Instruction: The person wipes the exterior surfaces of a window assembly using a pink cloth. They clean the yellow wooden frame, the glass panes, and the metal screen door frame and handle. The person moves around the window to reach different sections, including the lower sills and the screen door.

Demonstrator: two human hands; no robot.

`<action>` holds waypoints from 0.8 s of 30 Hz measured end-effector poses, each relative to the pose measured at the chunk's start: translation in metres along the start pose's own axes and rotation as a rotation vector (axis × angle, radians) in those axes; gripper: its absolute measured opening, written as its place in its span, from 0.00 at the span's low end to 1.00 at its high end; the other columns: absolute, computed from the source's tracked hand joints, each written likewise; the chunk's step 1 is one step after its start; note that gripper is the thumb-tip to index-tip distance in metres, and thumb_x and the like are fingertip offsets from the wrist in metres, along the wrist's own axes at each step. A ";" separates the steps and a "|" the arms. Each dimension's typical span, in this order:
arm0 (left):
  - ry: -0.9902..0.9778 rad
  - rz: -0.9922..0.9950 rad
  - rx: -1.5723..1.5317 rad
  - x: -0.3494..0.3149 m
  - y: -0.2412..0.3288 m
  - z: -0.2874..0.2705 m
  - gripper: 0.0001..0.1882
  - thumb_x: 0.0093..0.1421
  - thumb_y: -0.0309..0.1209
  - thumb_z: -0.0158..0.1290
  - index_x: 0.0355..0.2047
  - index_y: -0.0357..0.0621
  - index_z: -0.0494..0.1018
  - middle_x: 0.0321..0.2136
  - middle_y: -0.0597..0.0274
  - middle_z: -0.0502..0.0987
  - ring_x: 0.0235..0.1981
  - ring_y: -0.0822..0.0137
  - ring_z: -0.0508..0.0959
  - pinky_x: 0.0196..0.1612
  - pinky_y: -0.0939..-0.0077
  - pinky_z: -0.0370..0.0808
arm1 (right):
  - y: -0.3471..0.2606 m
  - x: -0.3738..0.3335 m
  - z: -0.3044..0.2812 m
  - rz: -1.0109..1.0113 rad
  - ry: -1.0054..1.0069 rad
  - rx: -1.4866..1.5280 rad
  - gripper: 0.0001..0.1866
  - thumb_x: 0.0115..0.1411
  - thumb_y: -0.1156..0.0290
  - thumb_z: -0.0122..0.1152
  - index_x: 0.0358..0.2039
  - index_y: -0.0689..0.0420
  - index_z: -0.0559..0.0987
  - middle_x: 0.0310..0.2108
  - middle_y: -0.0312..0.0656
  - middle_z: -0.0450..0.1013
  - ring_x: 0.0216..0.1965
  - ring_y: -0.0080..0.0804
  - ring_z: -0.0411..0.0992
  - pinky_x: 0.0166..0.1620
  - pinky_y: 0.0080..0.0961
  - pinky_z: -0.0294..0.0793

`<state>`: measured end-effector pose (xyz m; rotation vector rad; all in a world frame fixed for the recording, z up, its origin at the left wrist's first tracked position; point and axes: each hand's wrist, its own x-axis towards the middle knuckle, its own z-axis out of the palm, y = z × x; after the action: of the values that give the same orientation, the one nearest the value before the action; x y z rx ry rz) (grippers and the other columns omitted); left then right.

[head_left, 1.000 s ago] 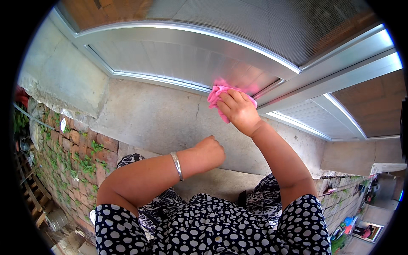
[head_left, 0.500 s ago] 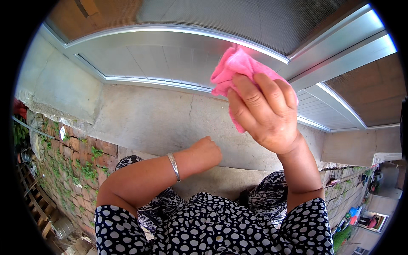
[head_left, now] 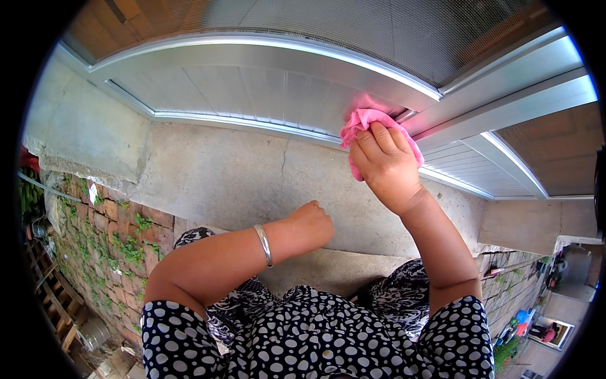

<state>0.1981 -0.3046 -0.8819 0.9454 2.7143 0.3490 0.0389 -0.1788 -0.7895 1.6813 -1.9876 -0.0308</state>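
A bunched pink cloth [head_left: 372, 118] is under my right hand [head_left: 386, 165], whose fingers curl over it. The cloth presses on the lower metal panel [head_left: 252, 95] of a silvery screen door, close to its right-hand upright. A pink reflection shows on the metal beside it. My left hand [head_left: 312, 224] is closed in a loose fist in front of my body, above the concrete step. Its fingers are bent under, so what they hold, if anything, is hidden. A silver bangle [head_left: 264, 245] circles the left wrist.
Dark mesh [head_left: 379, 44] fills the door's upper part. A cracked concrete step [head_left: 214, 170] runs along its foot. Mossy brick paving [head_left: 120, 246] lies at the left, with wooden slats [head_left: 53, 303] beyond. Another screen panel [head_left: 543, 145] stands at the right.
My right hand has moved the pink cloth down the door, toward its lower right corner, and the cloth is more bunched. The left hand has barely shifted.
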 end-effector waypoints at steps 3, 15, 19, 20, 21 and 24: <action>-0.028 0.008 0.029 0.000 -0.001 -0.002 0.04 0.50 0.27 0.56 0.22 0.47 0.80 0.26 0.60 0.82 0.30 0.62 0.82 0.39 0.66 0.72 | -0.007 -0.012 0.023 -0.048 -0.120 0.014 0.18 0.45 0.70 0.62 0.39 0.57 0.79 0.39 0.37 0.73 0.48 0.38 0.70 0.52 0.33 0.70; -0.154 0.024 0.091 0.000 0.010 0.001 0.05 0.50 0.30 0.55 0.27 0.47 0.80 0.28 0.63 0.81 0.34 0.63 0.82 0.43 0.66 0.74 | -0.013 -0.018 0.057 -0.043 0.005 0.240 0.19 0.47 0.71 0.62 0.42 0.54 0.79 0.40 0.36 0.74 0.43 0.35 0.71 0.46 0.30 0.75; -0.160 0.057 0.101 -0.005 0.023 -0.004 0.06 0.51 0.30 0.54 0.26 0.46 0.81 0.27 0.62 0.81 0.33 0.62 0.82 0.42 0.65 0.74 | -0.022 -0.006 0.057 -0.007 0.011 0.315 0.19 0.46 0.73 0.62 0.42 0.55 0.79 0.43 0.37 0.75 0.47 0.36 0.72 0.48 0.32 0.77; -0.128 0.048 0.098 -0.007 0.027 0.000 0.06 0.51 0.30 0.54 0.26 0.46 0.81 0.27 0.62 0.81 0.33 0.62 0.82 0.42 0.65 0.74 | -0.026 -0.001 0.054 -0.048 0.037 0.315 0.18 0.46 0.72 0.62 0.42 0.55 0.79 0.44 0.38 0.75 0.48 0.36 0.72 0.48 0.32 0.76; -0.095 0.037 0.099 -0.008 0.027 0.001 0.06 0.51 0.30 0.54 0.26 0.46 0.81 0.27 0.62 0.81 0.32 0.61 0.82 0.42 0.65 0.74 | -0.030 0.010 0.044 -0.089 0.068 0.312 0.18 0.46 0.72 0.62 0.41 0.55 0.79 0.45 0.38 0.75 0.49 0.36 0.72 0.49 0.32 0.76; -0.083 0.018 0.077 -0.014 0.025 -0.003 0.06 0.52 0.30 0.54 0.26 0.47 0.81 0.26 0.62 0.81 0.31 0.62 0.81 0.40 0.65 0.74 | -0.052 0.049 0.002 -0.225 0.237 0.278 0.15 0.47 0.70 0.62 0.38 0.55 0.80 0.49 0.39 0.75 0.51 0.36 0.72 0.50 0.32 0.76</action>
<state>0.2217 -0.2947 -0.8699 0.9826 2.6625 0.2056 0.0813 -0.2366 -0.7908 1.9743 -1.6793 0.3627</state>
